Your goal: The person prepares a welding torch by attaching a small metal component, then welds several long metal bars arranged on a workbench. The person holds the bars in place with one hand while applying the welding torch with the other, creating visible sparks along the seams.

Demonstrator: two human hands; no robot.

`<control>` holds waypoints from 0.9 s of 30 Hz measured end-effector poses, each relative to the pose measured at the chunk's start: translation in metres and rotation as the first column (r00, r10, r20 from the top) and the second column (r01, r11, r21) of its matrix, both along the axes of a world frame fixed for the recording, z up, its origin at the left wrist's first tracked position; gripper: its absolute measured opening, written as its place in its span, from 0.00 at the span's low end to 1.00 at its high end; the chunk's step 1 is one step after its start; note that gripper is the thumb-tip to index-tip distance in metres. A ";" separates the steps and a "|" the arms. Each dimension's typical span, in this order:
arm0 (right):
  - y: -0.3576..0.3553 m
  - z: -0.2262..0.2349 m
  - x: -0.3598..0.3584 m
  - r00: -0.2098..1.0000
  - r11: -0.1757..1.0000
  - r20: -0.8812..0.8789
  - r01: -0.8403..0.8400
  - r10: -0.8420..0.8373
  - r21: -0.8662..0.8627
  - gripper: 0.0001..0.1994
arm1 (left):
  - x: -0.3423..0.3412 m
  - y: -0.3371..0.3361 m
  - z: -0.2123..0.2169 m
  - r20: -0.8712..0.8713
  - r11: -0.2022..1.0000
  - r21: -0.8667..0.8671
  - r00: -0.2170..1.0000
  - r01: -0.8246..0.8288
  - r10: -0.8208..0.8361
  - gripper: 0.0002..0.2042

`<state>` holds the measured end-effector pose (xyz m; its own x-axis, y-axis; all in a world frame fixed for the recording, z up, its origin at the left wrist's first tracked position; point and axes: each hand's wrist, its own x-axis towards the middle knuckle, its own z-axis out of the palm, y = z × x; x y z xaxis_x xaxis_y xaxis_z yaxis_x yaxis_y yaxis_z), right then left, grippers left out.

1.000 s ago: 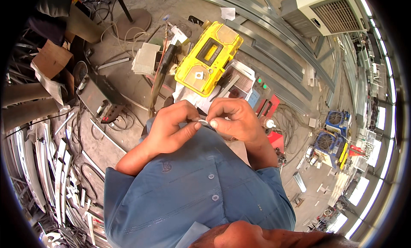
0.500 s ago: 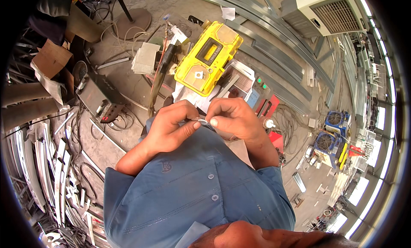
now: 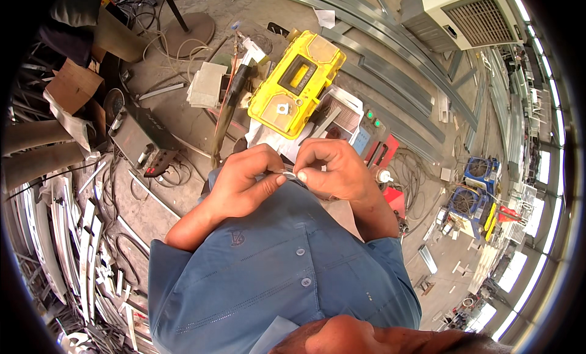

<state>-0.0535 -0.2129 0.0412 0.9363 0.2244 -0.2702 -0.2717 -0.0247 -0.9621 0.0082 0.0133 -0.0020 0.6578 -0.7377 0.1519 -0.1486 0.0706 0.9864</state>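
Observation:
In front of my blue shirt, my left hand pinches one end of a small, pale, shiny curved piece between thumb and forefinger. My right hand pinches its other end, so the fingertips of both hands nearly meet. The piece looks like a thin ring or loop, but fingers hide most of it and its kind cannot be made out. Just beyond the hands lies a yellow toolbox, with a small white square piece with a round centre on its lid.
A machine with green buttons stands beyond my right hand. Dark metal profiles lie at the far right, below a boxy air cooler. To the left are a dark welding machine, cables and heaped metal strips.
My right thumb has shifted slightly toward the left hand, and the loop of the small piece shows less. Both hands otherwise keep their place.

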 end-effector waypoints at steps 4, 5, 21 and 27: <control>-0.001 -0.004 0.002 0.997 0.998 0.076 -0.024 0.029 -0.058 0.03 | 0.002 -0.002 0.001 -0.005 1.000 0.001 1.000 0.013 -0.013 0.06; -0.001 -0.004 0.003 0.997 0.998 0.076 -0.025 0.029 -0.058 0.02 | 0.003 -0.002 0.000 -0.005 1.000 0.000 1.000 0.017 -0.017 0.06; 0.004 -0.010 -0.001 0.964 0.927 -0.265 0.097 0.003 0.362 0.01 | 0.005 -0.002 -0.010 -0.367 0.997 -0.045 0.927 0.069 -0.081 0.02; 0.008 -0.037 -0.007 0.957 0.871 -0.291 0.152 -0.011 0.467 0.02 | 0.008 -0.005 -0.017 -0.167 0.984 -0.156 0.980 0.083 -0.110 0.02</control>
<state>-0.0609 -0.2049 0.0044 0.8626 0.3182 -0.3932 -0.5027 0.4538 -0.7357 0.0165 0.0087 -0.0195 0.6106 -0.7771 0.1526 0.0397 0.2225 0.9741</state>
